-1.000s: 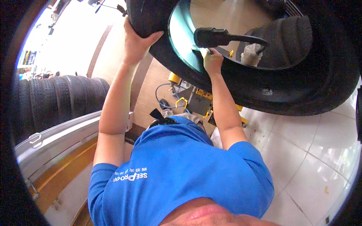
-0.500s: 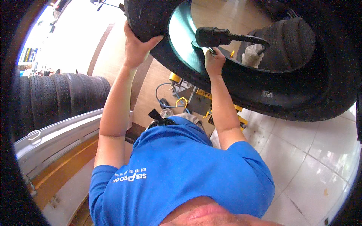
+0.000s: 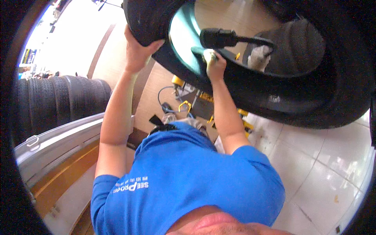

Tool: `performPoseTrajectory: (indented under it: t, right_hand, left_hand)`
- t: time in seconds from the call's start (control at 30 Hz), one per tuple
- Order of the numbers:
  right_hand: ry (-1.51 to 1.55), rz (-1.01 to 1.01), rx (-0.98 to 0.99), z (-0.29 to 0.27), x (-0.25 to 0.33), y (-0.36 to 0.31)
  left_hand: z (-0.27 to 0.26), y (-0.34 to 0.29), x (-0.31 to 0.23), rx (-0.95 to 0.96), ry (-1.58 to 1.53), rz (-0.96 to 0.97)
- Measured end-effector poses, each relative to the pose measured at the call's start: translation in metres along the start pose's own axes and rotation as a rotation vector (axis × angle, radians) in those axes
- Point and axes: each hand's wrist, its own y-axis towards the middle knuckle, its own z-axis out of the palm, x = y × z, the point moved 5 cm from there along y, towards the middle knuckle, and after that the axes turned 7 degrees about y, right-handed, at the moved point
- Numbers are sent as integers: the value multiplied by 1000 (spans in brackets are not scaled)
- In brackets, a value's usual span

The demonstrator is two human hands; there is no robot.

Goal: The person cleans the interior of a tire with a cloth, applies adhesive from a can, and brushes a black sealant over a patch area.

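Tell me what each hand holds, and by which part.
The left hand grips the large, round black rubber tire by its outer edge. The right hand apparently holds a slim greenish tool; exactly where is hidden.

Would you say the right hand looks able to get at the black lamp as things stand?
Probably yes: the black lamp is close to the right hand, nothing visible between, though that hand seems closed around a tool.
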Motion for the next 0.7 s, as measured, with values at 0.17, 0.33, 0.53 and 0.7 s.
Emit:
performPoseTrajectory:
  t: [0.17,0.33,0.53,0.7]
  right_hand:
    - [201,274,-70,-7,10,-6]
    - [275,244,-71,-7,12,3]
    - [33,192,25,-7,11,14]
    - [-85,305,79,-13,2,3]
  left_hand:
    - [-2,-3,-8,-14,-45,20]
    - [-4,-4,-6,-35,-52,38]
    - [-7,-1,-8,-27,-94,23]
    - [-5,-3,-6,-10,-98,1]
